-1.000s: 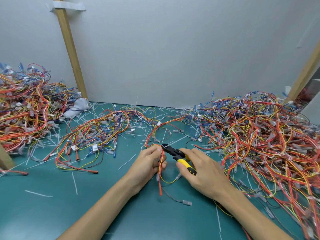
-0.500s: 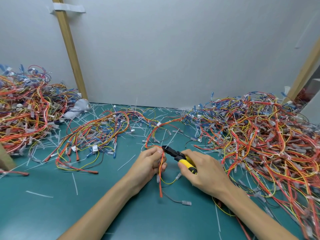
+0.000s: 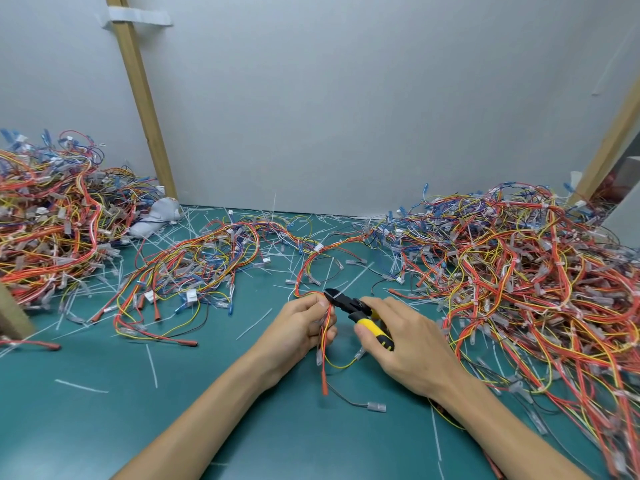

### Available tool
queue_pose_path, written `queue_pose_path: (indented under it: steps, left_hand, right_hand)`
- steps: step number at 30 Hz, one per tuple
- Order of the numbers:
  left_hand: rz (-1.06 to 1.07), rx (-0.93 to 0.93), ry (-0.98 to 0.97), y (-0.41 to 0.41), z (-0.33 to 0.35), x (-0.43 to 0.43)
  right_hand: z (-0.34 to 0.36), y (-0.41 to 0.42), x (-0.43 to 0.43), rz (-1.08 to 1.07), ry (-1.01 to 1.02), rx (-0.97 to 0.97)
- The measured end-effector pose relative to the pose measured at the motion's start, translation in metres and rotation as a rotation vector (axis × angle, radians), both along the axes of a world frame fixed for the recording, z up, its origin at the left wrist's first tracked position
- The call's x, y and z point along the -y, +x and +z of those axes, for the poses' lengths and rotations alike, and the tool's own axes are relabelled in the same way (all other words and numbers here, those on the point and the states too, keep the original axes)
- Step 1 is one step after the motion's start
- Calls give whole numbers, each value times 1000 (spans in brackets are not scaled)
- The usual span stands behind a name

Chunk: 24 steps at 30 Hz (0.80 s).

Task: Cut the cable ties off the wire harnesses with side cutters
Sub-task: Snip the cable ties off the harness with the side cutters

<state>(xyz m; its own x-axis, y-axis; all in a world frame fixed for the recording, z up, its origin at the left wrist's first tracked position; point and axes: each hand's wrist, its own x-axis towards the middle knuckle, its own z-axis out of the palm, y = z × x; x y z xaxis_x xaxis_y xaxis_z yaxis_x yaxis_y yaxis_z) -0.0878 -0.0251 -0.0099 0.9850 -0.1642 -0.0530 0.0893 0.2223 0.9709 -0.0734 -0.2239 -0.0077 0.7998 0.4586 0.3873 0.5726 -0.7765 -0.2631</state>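
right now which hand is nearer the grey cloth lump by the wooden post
Left. The grey cloth lump lies up and left of the left hand; the right hand, gripping side cutters, is further right.

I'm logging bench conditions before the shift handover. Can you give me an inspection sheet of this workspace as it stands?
Surface: green mat, littered with white tie offcuts.
Job's things: side cutters, yellow handles, black head against the held harness.
Clutter: harnesses heaped in a left pile and a right pile, looser bunch mid-table, grey lump by the wall.
Grippers: left hand grips the held harness; right hand grips the side cutters.
Cables: nothing seen beyond harness wires.
Surroundings: grey wall, wooden post with tape.
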Motion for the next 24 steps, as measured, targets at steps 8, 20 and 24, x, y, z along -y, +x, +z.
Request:
queue_pose_path:
  steps: [8,20,24]
  left_hand:
    - [2,-4,-3,1,-1,0]
    - [10,2,-10,1,0,0]
    - [23,1,-19,0,1,1]
  right_hand:
    - [2,1,-1,-4,-12,-5]
    - [-1,1,-1,-5,20,8]
    - [-2,2,-1,-4,23,0]
